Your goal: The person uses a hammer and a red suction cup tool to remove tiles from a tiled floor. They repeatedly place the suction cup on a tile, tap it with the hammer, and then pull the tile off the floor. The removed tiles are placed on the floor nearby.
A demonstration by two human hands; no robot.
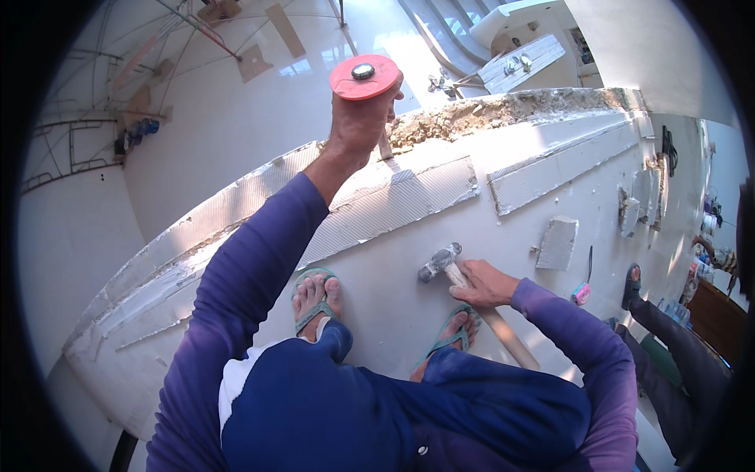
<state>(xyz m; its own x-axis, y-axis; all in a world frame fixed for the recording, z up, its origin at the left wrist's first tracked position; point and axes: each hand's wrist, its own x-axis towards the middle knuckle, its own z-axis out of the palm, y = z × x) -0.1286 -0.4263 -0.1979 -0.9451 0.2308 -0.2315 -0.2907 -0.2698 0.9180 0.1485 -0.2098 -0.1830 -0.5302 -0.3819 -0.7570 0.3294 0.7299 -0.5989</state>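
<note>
Left hand: (pixel 358 130) upper centre of frame; fingers curled closed round the chisel (pixel 362 72), just under its red guard (pixel 383 83).
Chisel: upper centre; round metal end faces the camera through the guard; a bit of shaft shows below the fist, near the rough edge (pixel 487 114). Tip contact: cannot tell.
Right hand: (pixel 489 285) right of centre; closed round the handle close to the head.
Hammer: (pixel 503 334) right of centre; grey, white-smeared head at upper left, wooden handle slanting to lower right; well apart from the chisel.
Ledge: (pixel 197 212) pale, curving from lower left to upper right; broken, crumbly along the upper edge.
Strip: (pixel 405 197) ribbed, centre, on the ledge.
Block: (pixel 557 242) pale, right of the hammer.
Tape measure: (pixel 581 294) pink, below the block.
Feet: (pixel 317 296) in green sandals, lower centre.
Other person: legs (pixel 668 338) at lower right.
</note>
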